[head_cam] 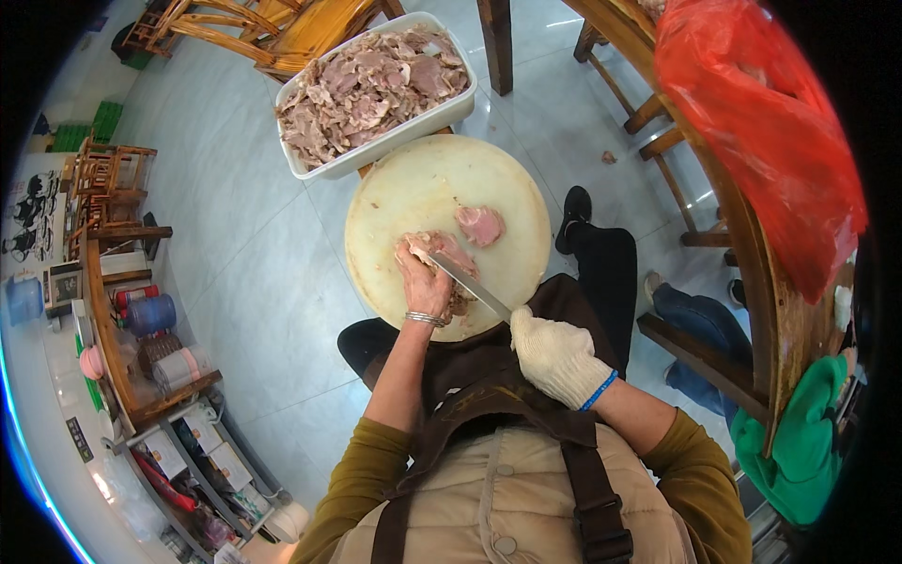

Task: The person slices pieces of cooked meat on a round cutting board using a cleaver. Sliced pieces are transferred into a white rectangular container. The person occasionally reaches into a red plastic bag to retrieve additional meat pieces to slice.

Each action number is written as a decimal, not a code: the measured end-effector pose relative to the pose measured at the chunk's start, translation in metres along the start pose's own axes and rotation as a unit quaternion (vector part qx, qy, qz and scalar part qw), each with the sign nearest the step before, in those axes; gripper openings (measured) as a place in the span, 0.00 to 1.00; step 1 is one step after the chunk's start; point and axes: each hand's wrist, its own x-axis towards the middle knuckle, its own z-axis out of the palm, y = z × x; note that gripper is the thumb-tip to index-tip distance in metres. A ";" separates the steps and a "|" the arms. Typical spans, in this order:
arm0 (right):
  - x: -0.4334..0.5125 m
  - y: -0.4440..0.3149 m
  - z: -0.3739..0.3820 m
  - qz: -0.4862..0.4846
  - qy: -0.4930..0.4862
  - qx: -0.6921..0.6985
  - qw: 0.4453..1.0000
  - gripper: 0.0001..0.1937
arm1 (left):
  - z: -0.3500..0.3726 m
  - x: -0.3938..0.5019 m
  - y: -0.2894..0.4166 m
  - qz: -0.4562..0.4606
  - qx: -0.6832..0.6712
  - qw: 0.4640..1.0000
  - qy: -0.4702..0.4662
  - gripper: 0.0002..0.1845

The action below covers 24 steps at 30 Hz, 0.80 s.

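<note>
On the round cutting board (394,183) in front of me lies a chunk of cooked meat (451,247). My bare left hand (425,282), with bangles at the wrist, grips the chunk from its left side. A knife is in my right hand (560,352), which wears a cream knitted glove; its handle is hidden in the fist. The knife blade (472,285) points up and left across the chunk, its tip close to my left fingers. A smaller pink piece of meat (480,225) rests apart on the board, to the upper right of the chunk.
Beyond the board, a white plastic tub (394,137) holds a heap of cut meat (373,92). To the right, a red plastic bag (761,134) lies on a wooden table (761,296). Someone in a green sleeve (796,444) sits there. A wooden chair (296,35) stands behind the tub.
</note>
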 end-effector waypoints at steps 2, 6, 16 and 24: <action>-0.001 0.000 0.002 0.006 -0.002 0.004 1.000 0.07 | 0.001 -0.001 -0.003 0.010 -0.010 1.000 0.005 0.38; 0.007 0.003 0.004 -0.010 -0.008 0.008 1.000 0.08 | 0.000 -0.002 -0.001 0.005 -0.010 1.000 -0.009 0.38; 0.069 -0.013 0.015 0.002 0.042 0.002 0.999 0.10 | 0.001 0.002 -0.001 0.019 0.006 1.000 -0.014 0.39; 0.042 -0.014 0.002 0.021 0.001 -0.003 1.000 0.11 | -0.004 -0.002 0.013 -0.013 0.029 0.999 -0.031 0.40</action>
